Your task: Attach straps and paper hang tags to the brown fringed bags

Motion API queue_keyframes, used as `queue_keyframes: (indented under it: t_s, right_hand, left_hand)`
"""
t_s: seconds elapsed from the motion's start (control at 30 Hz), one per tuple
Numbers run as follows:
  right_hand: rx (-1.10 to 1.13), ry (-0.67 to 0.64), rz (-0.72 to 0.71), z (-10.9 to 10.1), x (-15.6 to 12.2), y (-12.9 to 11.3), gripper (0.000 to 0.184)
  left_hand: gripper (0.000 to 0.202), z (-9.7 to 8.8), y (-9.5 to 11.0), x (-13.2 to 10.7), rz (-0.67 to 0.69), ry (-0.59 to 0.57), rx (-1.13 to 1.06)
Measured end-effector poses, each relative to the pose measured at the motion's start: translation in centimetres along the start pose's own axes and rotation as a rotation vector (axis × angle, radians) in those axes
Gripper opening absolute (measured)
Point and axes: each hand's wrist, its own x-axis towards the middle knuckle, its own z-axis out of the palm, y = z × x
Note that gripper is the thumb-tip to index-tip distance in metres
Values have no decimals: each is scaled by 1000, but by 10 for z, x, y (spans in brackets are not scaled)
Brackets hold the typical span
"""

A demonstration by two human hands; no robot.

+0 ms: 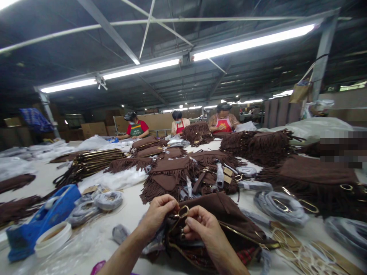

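Note:
A brown suede bag (220, 208) lies right in front of me with its gold zipper open, and red plaid lining (243, 254) shows inside. Above its left end, my left hand (160, 214) is closed, thumb and fingers pinching a gold metal clasp (183, 211). My right hand (202, 227) is closed too, its fingertips curled against the other side of that clasp. Fingers hide part of the clasp and how it joins the bag. Past the bag lie brown fringed bags (169, 173) with tags and wrapped hardware.
A blue tape dispenser (46, 219) and a white tape roll (53, 238) stand at left. Wrapped coiled straps (279, 206) and tags with white strings (301, 252) lie at right. Fringed bags (258, 145) are piled farther back. Several co-workers (137, 128) sit across the table.

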Motion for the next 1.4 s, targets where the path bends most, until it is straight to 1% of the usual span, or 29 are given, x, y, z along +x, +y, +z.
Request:
queue_keyframes:
  t_s: [0.1, 0.17, 0.33, 0.47, 0.57, 0.63, 0.7, 0.77, 0.8, 0.87, 0.97, 1.2, 1.4]
  right_hand:
    - [110, 11, -18, 3, -1, -1, 51]
    - [113, 31, -44, 5, -1, 1, 51]
    - [-10, 16, -67, 6, -2, 4, 48]
    - [-78, 54, -118, 4, -2, 4, 50]
    - [-128, 85, -180, 1, -1, 5, 46]
    - [-137, 94, -201, -1, 1, 6, 43]
    - [-138, 90, -198, -3, 2, 8, 42]
    - [-158, 64, -191, -4, 4, 9, 41]
    - [-174, 49, -190, -5, 4, 10, 40]
    - [-195, 28, -191, -5, 5, 10, 40]
    - [-199, 40, -191, -4, 4, 9, 39]
    - [-190, 44, -191, -3, 3, 8, 37]
    - [-194, 50, -187, -3, 3, 9, 36]
  left_hand:
    - [29, 7, -6, 6, -19, 60, -108]
    - [31, 13, -8, 9, -34, 73, -188]
    - [28, 21, -10, 6, -57, 30, -262]
    - [23, 19, -17, -1, -81, 23, -302]
    - [23, 16, -19, -6, -89, 47, -352]
    - [21, 15, -17, -9, -94, 14, -336]
    - [19, 15, -12, -12, -104, -62, -281]
    - [20, 16, -8, -14, -111, -119, -231]
    - [20, 17, -7, -15, -110, -128, -212]
    - [22, 18, -6, -15, -110, -133, -178]
    - [22, 19, -6, -14, -127, -129, -144]
    - [15, 22, -6, -14, -135, -114, -82]
    - [16, 22, -4, -15, -130, -104, -57]
